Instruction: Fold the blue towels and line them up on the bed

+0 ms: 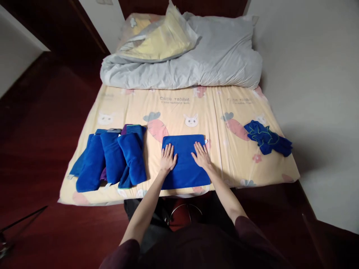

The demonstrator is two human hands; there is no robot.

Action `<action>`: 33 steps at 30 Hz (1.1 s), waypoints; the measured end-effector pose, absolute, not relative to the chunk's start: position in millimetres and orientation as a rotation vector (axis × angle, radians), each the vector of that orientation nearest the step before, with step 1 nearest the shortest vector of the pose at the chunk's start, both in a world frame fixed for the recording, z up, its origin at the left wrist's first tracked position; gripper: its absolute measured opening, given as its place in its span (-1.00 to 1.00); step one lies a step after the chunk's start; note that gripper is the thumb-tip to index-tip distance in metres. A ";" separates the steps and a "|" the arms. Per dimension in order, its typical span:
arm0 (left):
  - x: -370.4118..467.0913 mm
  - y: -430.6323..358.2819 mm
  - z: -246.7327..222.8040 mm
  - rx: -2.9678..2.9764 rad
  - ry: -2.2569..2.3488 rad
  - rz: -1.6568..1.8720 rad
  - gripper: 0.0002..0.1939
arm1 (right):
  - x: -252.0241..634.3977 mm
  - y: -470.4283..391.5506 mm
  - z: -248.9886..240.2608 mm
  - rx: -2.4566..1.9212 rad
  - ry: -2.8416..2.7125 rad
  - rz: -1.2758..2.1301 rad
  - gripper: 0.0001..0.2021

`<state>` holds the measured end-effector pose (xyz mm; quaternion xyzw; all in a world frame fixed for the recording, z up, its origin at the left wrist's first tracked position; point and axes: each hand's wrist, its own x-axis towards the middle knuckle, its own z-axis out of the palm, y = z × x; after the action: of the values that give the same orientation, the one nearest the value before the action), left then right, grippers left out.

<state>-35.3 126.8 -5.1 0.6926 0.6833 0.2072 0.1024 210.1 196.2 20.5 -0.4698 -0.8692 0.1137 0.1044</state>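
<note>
On my feed: L hand [168, 158] + R hand [201, 155] flat, unclenched, atop smooth blue cloth [185, 166]; folded cloths [113, 158] @ 9 o'clk, crumpled cloth [263, 137] @ 3, grey bedding [179, 73] @ 12.

- pretty dim overall tbh, the sheet [179, 108] around dead center gets the most light
- floor [42, 130] at 9 o'clock goes super murky, and the 4 o'clock corner's nearly black
- soft shadow on the wall [305, 142] at 3 o'clock, another beside the right forearm [224, 190]
- lettering [174, 99] toward 12 o'clock looks kinda mushy
- wide-lens stretch near the edges
</note>
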 end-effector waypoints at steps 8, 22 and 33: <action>-9.3 46.7 6.2 2.137 1.950 0.589 -0.33 | 211.7 112.9 29.6 -1.292 -2.580 0.298 -0.36; -47.0 -133.9 -9.9 1.780 1.959 0.728 -0.33 | 308.8 -12.7 -0.1 -1.587 -2.122 0.378 -0.41; -54.5 -124.5 11.1 0.980 1.837 1.019 -0.34 | 344.3 -33.5 11.7 -1.584 -1.607 0.789 -0.60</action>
<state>-54.5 -124.5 11.1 0.3876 0.7263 0.4030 0.4000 344.3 -33.5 11.7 -0.6164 -0.6254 0.3070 0.3671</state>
